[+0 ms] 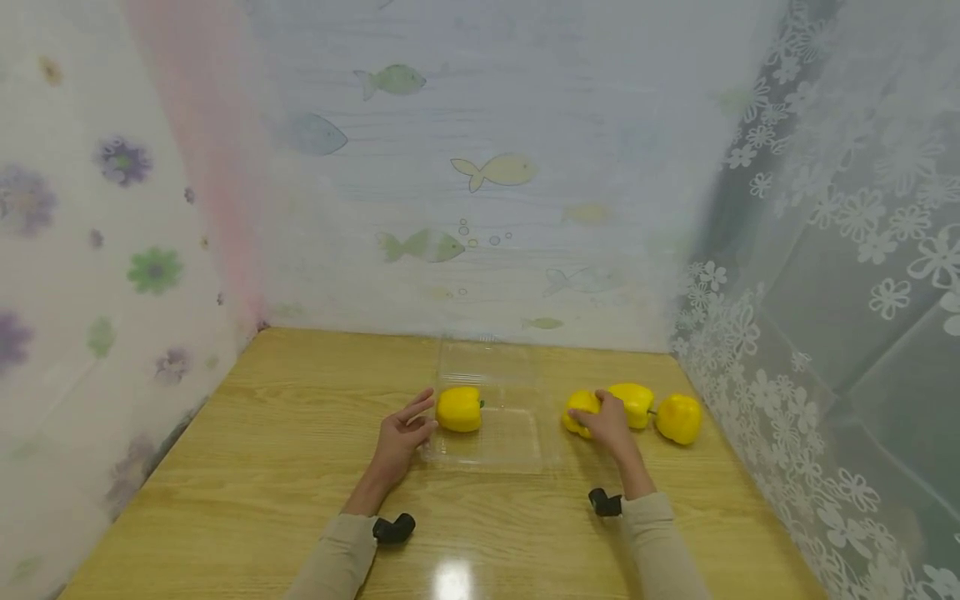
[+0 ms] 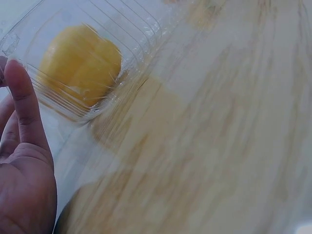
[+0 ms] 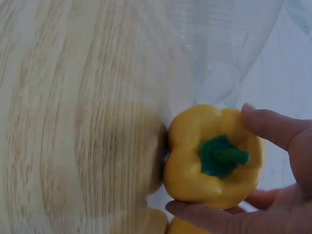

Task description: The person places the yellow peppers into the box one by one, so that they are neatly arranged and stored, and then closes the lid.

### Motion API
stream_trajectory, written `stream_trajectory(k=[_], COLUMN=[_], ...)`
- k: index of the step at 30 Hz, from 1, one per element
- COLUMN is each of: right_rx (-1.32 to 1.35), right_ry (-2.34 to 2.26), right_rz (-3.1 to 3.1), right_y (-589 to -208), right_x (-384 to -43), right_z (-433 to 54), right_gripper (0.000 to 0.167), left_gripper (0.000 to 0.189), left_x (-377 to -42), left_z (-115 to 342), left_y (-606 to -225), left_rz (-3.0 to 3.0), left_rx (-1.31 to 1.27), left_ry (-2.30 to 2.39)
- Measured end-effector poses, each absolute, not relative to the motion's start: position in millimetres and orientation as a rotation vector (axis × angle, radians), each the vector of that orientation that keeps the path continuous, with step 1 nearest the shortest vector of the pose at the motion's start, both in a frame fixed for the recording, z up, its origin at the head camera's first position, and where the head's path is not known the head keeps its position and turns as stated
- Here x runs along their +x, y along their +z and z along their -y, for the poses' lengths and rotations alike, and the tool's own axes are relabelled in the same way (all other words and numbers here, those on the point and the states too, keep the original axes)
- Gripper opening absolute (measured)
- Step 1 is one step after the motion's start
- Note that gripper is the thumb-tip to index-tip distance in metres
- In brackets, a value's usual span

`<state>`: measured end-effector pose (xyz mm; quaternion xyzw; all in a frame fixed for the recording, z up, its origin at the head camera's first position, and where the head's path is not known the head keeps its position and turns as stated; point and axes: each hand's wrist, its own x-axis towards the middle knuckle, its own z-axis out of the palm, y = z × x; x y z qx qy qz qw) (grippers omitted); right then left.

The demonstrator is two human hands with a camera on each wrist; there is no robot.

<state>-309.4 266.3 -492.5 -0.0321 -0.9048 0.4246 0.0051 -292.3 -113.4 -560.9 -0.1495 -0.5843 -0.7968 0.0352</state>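
Observation:
A clear plastic clamshell container (image 1: 510, 446) lies opened out on the table, its lid (image 1: 486, 360) laid back toward the wall. One yellow bell pepper (image 1: 458, 409) is on its side in the container's left part, green stem to the right. My left hand (image 1: 397, 442) is at the container's left side, thumb and a fingertip pinching the rim in the left wrist view. To the right of the container, my right hand (image 1: 609, 425) grips another yellow bell pepper (image 3: 192, 170) between thumb and fingers. Its green stem (image 3: 223, 156) faces the right wrist camera.
Right beside the gripped pepper are two more yellow bell peppers, one lying (image 1: 633, 402) and one farther right (image 1: 679, 419). The wooden table (image 1: 300, 417) meets a fish-print sheet (image 1: 480, 208) at the back. Patterned sheets hang on both sides.

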Motion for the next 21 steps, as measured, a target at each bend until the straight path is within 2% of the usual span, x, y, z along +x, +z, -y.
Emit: stream_trajectory(k=[8, 15, 21], right_rx=[0.032, -0.08, -0.08], right_ry=[1.789, 1.65, 1.464], right_rz=[2.668, 2.721, 2.758], right_y=[-502.9, -502.4, -499.1], right_x=[-310.0, -308.2, -314.1], right_z=[-276.6, -264.8, -246.4], right_gripper=[0.073, 0.086, 0.084], left_gripper=[0.047, 0.048, 0.048], left_x=[-292.2, -292.0, -292.0], left_z=[113.6, 113.7, 113.0], left_y=[-561.6, -561.3, -559.9], left_rz=[1.814, 1.8, 1.791], left_rx=[-0.459, -0.454, -0.455], left_ry=[-2.444, -2.471, -2.462])
